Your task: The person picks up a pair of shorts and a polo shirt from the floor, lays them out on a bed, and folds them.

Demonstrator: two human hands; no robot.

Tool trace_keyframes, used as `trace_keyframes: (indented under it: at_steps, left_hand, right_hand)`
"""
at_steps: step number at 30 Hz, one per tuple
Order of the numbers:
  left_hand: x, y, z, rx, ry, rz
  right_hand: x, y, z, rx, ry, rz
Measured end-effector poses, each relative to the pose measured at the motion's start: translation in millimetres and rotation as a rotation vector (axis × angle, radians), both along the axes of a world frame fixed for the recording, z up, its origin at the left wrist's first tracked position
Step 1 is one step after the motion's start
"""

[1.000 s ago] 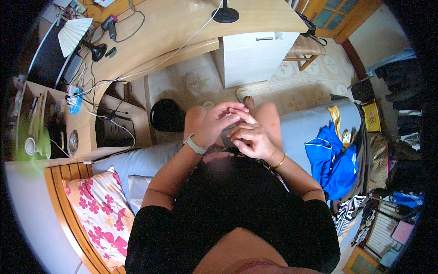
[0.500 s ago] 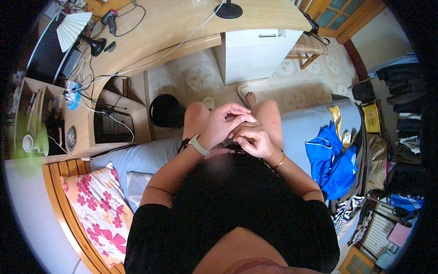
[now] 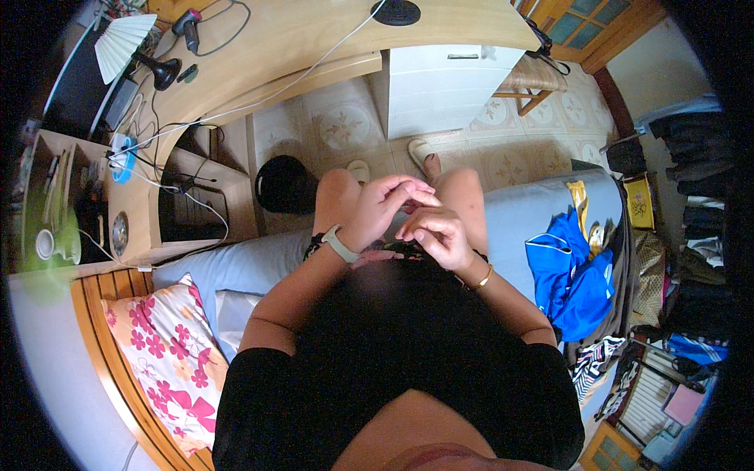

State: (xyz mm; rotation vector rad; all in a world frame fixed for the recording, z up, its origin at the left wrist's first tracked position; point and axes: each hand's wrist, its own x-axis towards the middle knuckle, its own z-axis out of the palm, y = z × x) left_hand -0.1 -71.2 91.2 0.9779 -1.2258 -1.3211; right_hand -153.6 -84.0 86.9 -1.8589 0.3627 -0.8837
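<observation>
Both my hands are raised over my lap, close together. My left hand (image 3: 385,206) has a pale watch band (image 3: 341,245) at the wrist; its fingers are loosely bent and reach toward the right. Just right of it and a little lower, my right hand (image 3: 441,235) has its fingers loosely curled back toward the left one, the thumb apart from them. A gold bracelet (image 3: 481,279) circles that wrist. I see no object in either hand, though the palms are partly hidden. Below them are my bare knees and dark patterned shorts (image 3: 397,250).
I sit on a bed with a grey-blue cover (image 3: 510,216). Blue clothing (image 3: 561,275) lies to the right, a floral pillow (image 3: 166,353) to the left. Ahead stand a wooden desk (image 3: 314,47), a white drawer unit (image 3: 440,94) and a black bin (image 3: 284,184). A white cable (image 3: 314,69) crosses the desk.
My hands have drawn slightly apart, so a gap shows between them. The right fingers have come away from under the left ones. The view has shifted slightly.
</observation>
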Motion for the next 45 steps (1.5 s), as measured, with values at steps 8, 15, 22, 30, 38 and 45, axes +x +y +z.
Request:
trace_keyframes:
  at_steps: [8,15,22,30,38,45]
  left_hand:
    - [2,2,-6,0.033,-0.017,-0.043]
    - [0,2,-12,0.095,-0.038,0.053]
    - [4,1,10,0.003,-0.105,-0.008]
    - [7,2,0,0.016,-0.014,-0.124]
    - [2,4,-4,0.09,-0.056,-0.018]
    - [8,4,6,0.046,-0.124,-0.046]
  right_hand:
    - [0,-1,4,-0.118,0.029,0.01]
    - [4,-1,5,-0.268,0.147,0.031]
    - [0,0,5,-0.143,0.06,0.018]
    - [-3,1,8,-0.119,0.072,0.055]
    - [2,2,10,-0.426,0.195,0.032]
    - [4,3,12,-0.524,0.202,0.014]
